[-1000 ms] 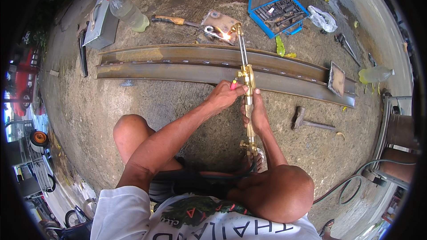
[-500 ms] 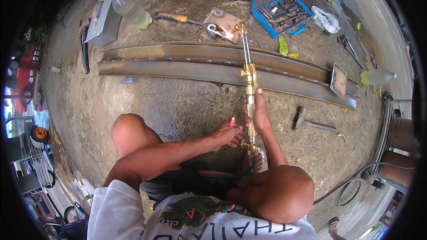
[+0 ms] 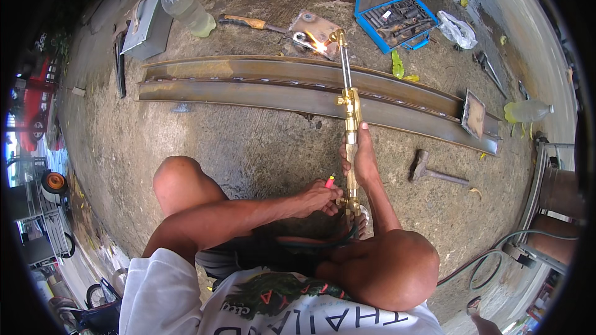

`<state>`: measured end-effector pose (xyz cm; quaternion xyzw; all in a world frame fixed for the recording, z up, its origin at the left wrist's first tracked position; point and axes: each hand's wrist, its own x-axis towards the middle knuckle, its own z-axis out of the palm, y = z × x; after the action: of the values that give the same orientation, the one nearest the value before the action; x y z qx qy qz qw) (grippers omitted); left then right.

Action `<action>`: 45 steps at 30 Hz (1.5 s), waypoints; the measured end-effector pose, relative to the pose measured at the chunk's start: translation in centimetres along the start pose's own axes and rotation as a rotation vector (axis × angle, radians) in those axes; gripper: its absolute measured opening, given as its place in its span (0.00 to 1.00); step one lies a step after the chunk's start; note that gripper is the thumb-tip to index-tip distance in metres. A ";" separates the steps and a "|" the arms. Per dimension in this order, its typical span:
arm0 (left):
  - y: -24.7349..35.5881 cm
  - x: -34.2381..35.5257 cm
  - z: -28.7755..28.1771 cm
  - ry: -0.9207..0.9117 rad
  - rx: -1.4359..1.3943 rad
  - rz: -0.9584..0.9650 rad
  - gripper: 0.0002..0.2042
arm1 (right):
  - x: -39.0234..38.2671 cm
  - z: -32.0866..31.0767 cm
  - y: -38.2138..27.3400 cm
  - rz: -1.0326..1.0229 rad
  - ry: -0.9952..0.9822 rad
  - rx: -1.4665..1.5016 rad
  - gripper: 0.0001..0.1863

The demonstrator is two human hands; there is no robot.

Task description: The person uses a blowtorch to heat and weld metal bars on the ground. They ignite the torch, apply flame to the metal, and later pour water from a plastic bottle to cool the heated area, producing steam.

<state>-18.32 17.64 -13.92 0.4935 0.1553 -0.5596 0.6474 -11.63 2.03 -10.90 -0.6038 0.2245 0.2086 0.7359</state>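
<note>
A brass cutting torch (image 3: 351, 111) stands out ahead of me, with my right hand (image 3: 362, 158) wrapped round its handle. Its bent tip burns with an orange flame (image 3: 320, 45) over a rusty metal plate (image 3: 315, 23). Beside the torch's rear end, my left hand (image 3: 318, 198) is closed round a pink lighter (image 3: 329, 182). The fingers of that hand reach the small brass valve knob at the torch's base; how they grip it is partly hidden. Near the flame lies a wooden-handled tool (image 3: 248, 22) with a ring-like metal end against the plate.
Long steel beams (image 3: 248, 91) cross the concrete, with a square plate (image 3: 473, 113) leaning at their right end. A hammer (image 3: 434, 172) lies to my right. Farther off are a blue socket case (image 3: 397, 15), a grey metal box (image 3: 149, 28) and a bottle (image 3: 189, 12). Hoses (image 3: 490, 254) trail right.
The flame at the tip looks longer and brighter. My left hand has shifted slightly right, closer to the torch's valve knob. At lower right, another person's foot has moved.
</note>
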 end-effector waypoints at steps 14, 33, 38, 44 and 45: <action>1.4 0.8 0.1 0.265 0.276 -0.032 0.23 | -0.1 -0.1 -0.2 0.013 0.015 -0.007 0.38; 14.1 3.9 -5.1 0.177 0.184 0.549 0.22 | -0.1 -0.2 -0.1 0.002 0.021 -0.007 0.38; 13.9 4.2 -5.2 0.133 0.232 0.504 0.23 | 0.1 -0.3 0.1 0.007 0.018 -0.012 0.38; 13.7 4.1 -4.7 0.169 0.352 0.391 0.22 | 0.1 -0.3 0.2 0.007 0.005 -0.017 0.39; 14.0 3.7 -4.4 0.177 0.409 0.366 0.22 | 0.1 -0.3 0.2 0.008 0.010 -0.017 0.39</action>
<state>-3.25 17.48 -12.26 0.6805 0.0033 -0.4081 0.6085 -11.69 1.83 -11.17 -0.6102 0.2288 0.2107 0.7287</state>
